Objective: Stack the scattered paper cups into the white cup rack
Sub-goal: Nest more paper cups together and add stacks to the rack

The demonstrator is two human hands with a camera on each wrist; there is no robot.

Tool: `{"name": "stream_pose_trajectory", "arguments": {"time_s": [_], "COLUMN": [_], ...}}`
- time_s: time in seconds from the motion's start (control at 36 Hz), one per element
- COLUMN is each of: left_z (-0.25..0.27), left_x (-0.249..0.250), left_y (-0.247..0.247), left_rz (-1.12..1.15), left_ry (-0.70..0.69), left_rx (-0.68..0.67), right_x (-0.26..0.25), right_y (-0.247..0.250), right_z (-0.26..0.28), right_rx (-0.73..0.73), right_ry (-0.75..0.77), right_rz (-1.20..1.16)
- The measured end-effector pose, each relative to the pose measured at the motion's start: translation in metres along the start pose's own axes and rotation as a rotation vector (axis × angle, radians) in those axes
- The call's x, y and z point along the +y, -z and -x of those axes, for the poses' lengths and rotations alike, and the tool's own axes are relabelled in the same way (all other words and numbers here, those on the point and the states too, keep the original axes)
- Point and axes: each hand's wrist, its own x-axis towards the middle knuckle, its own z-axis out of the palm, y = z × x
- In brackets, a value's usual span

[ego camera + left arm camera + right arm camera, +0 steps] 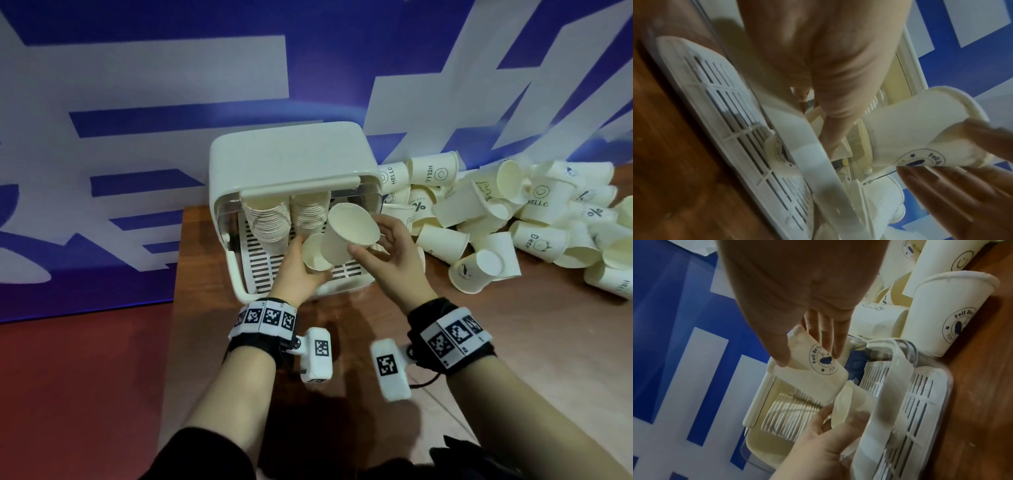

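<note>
The white cup rack [287, 161] stands on the wooden table with its lid raised and two long stacks of paper cups [270, 219] leaning inside. In front of the stacks, my left hand [308, 263] grips a paper cup [317, 255] with its mouth turned towards me. My right hand [368, 238] holds a second cup [346, 226] near its rim, tilted. Its base meets the mouth of the left cup. In the right wrist view this printed cup [813, 368] touches the left cup's rim [846, 394]. In the left wrist view the same cup [920, 134] hangs above the slotted tray [725, 100].
A big pile of several loose paper cups [513, 212] lies on the table right of the rack, against the blue and white wall. One loose cup [947, 313] lies close to the rack's right side. The table's left edge [174, 274] runs just left of the rack.
</note>
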Motion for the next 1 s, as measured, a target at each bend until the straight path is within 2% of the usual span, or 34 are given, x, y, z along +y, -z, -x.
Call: {"name": "stream_pose_trajectory", "arguments": {"time_s": [0.25,0.42,0.53,0.72,1.0], "left_z": [0.006,0.012,0.013,0.017,0.015], "left_x": [-0.007,-0.003,-0.002,-0.001,-0.014], "left_y": [0.015,0.022,0.021,0.014,0.008], "left_rz": [0.073,0.122,0.164,0.191,0.038], "left_ry": [0.116,0.022,0.012,0.023,0.006], "left_rx": [-0.074,0.103,0.16,0.163,0.164], "right_x": [0.004,0.014,0.02,0.029,0.033], "right_y": [-0.012,-0.017,-0.019,-0.022,-0.021], "right_z": [-0.01,-0.016,-0.016,-0.016,-0.012], "right_rx": [-0.051,-0.12,-0.157,-0.199,-0.294], "right_ry": [0.021,0.041,0.049,0.037,0.018], "right_rz": [0.045,0.179,0.285,0.465,0.534]}}
